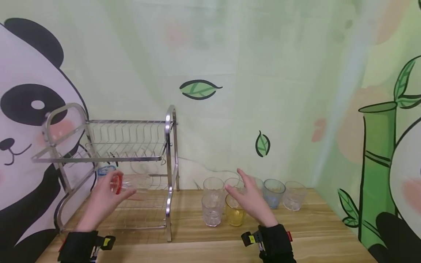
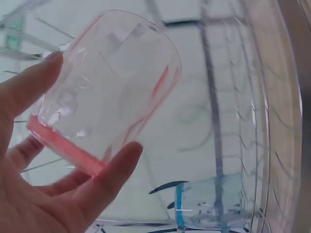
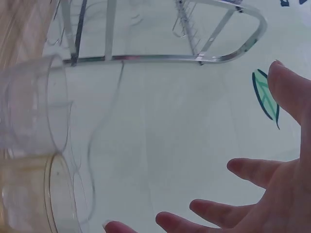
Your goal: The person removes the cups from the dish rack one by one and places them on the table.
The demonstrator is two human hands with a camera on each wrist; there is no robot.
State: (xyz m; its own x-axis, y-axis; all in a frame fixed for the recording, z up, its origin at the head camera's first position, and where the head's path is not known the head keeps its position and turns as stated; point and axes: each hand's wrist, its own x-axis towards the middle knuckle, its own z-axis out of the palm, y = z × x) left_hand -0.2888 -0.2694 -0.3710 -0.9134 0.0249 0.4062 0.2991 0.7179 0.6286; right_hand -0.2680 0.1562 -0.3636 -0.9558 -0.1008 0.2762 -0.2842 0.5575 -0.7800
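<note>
My left hand [image 1: 103, 201] grips a clear glass with a red base [image 2: 112, 87] near its bottom end, thumb on one side and fingers on the other. The glass is tipped on its side, its mouth toward the right, within the lower level of the metal dish rack [image 1: 169, 204]. A blue-based glass [image 2: 209, 204] lies on that level farther in, partly behind my left hand in the head view. My right hand [image 1: 251, 202] hovers with spread fingers by the glasses and holds nothing. Nearest to it are a yellow glass [image 1: 235, 215] and a clear glass [image 1: 212, 212].
More glasses stand on the wooden table [image 1: 204, 248], among them a bluish glass [image 1: 273, 193] and a clear glass [image 1: 294, 197] at the right. Behind is a printed cloth backdrop [image 1: 230, 47]. The rack's upper shelf [image 1: 128, 159] spans above my left hand.
</note>
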